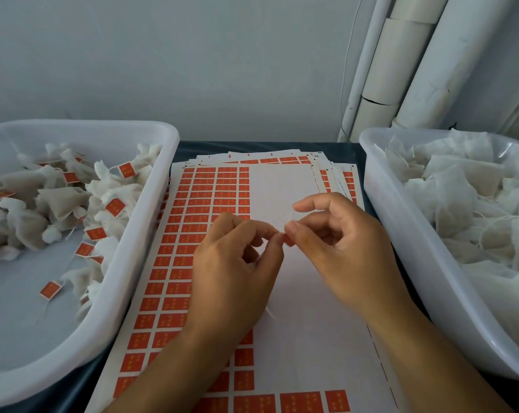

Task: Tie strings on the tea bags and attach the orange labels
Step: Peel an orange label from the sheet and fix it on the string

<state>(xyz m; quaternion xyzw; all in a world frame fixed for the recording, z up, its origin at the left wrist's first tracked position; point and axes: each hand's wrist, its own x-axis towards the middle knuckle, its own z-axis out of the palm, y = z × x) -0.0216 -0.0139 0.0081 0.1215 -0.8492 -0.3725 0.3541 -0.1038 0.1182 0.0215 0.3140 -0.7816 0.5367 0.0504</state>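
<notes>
Hands meet above the label sheet (pixel 210 204) at the desk's middle: left hand (pixel 234 263) and right hand (pixel 341 242) both pinch 1 orange label (pixel 287 239). Fold it squarely over the faint string, then press firmly.

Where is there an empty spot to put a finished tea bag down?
The near part of the left tub is bare, between its front rim and the pile of labelled tea bags. The right tub is crowded with unlabelled bags. On the label sheet, the peeled white area is free, but both hands, left and right, work over it.
</notes>
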